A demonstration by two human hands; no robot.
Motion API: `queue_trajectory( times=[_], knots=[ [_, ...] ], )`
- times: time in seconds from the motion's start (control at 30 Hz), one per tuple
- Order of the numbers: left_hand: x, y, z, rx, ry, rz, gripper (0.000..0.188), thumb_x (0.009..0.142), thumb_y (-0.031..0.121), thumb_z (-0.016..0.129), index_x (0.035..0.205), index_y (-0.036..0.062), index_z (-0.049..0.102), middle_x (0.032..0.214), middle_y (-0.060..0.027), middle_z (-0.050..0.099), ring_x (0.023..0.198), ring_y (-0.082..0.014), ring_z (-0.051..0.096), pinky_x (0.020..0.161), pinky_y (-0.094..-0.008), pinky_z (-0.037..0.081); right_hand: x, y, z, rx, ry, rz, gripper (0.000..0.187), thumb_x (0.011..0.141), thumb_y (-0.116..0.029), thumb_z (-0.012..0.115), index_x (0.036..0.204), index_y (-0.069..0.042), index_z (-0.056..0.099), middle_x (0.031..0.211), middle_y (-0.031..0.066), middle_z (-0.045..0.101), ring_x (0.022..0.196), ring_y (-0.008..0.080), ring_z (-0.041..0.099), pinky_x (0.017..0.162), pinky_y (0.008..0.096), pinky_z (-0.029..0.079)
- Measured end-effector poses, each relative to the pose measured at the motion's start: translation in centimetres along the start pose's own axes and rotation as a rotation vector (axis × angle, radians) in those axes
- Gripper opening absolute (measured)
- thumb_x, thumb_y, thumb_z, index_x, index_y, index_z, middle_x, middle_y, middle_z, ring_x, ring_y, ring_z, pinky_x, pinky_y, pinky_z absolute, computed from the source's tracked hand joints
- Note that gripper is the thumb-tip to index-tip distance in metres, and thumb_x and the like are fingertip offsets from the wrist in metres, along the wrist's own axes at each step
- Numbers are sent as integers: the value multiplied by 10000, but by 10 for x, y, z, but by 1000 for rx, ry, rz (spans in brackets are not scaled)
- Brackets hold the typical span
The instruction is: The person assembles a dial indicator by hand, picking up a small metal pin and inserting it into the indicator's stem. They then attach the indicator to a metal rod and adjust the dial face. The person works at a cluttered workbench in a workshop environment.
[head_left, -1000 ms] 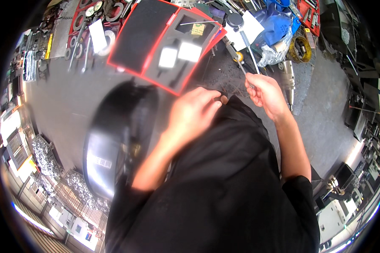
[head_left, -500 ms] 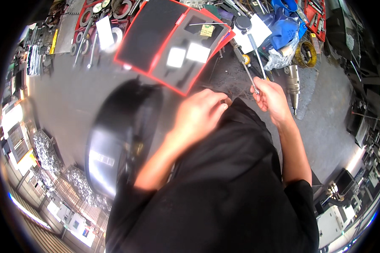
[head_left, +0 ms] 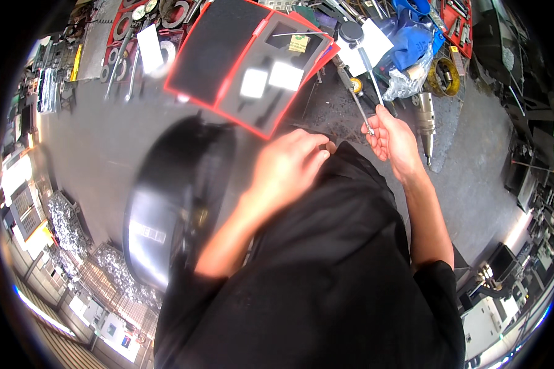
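My right hand [head_left: 393, 142] is closed at the lower end of a dial bore gauge, whose slim silver shaft [head_left: 370, 69] runs up to a round dark head [head_left: 351, 31]. Beside it, a second long thin metal rod [head_left: 358, 103] comes down to the same fingers; whether they grip one or both is unclear. My left hand [head_left: 289, 165] is in front of my black clothing, fingers curled with the tips together. What it pinches, if anything, is too small to make out. Above the left hand lies an open red-edged case [head_left: 228, 97] with dark foam, pale cards and a yellow label.
Blue gloves [head_left: 406, 46] and clear plastic lie at the upper right, near a yellow ring [head_left: 444, 77]. A silver spindle-shaped tool [head_left: 426, 126] rests on the grey bench. A large glossy black rounded object [head_left: 166, 203] stands left of my forearm. Ring parts and wrenches [head_left: 130, 80] lie upper left.
My right hand and the gauge end have shifted very slightly up and left. The left hand keeps nearly the same place and pose, while the whole view has drifted a little.
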State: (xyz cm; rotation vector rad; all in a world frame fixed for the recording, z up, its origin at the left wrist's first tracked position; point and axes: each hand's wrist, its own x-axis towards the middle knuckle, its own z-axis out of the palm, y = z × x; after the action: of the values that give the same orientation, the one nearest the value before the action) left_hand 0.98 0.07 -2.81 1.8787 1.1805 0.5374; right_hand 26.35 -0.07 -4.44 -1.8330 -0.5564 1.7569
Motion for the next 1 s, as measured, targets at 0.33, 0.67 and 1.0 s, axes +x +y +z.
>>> queue_trajectory(
  times=[0.33, 0.67, 1.0],
  knots=[
    [1, 0, 0, 1, -15, -6, 227, 933, 145, 780, 1136, 48, 745, 906, -84, 706, 720, -225, 702, 679, -341, 568, 0, 1, 0, 14, 10, 9, 605, 1087, -584, 489, 908, -50, 710, 645, -46, 574, 494, 29, 466, 450, 198, 334],
    [2, 1, -1, 1, -28, -7, 230, 938, 149, 776, 1139, 42, 743, 906, -86, 703, 736, -231, 706, 684, -344, 570, 0, -1, 1, 3, 6, 3, 609, 1093, -578, 482, 905, -47, 713, 646, -42, 572, 495, 30, 463, 449, 198, 332],
    [2, 0, 0, 4, -33, -8, 236, 944, 159, 772, 1144, 39, 741, 908, -88, 703, 736, -232, 705, 690, -349, 569, 0, -1, 0, -1, -7, -2, 613, 1090, -577, 490, 918, -38, 725, 660, -37, 580, 502, 36, 471, 452, 201, 334]
  ],
)
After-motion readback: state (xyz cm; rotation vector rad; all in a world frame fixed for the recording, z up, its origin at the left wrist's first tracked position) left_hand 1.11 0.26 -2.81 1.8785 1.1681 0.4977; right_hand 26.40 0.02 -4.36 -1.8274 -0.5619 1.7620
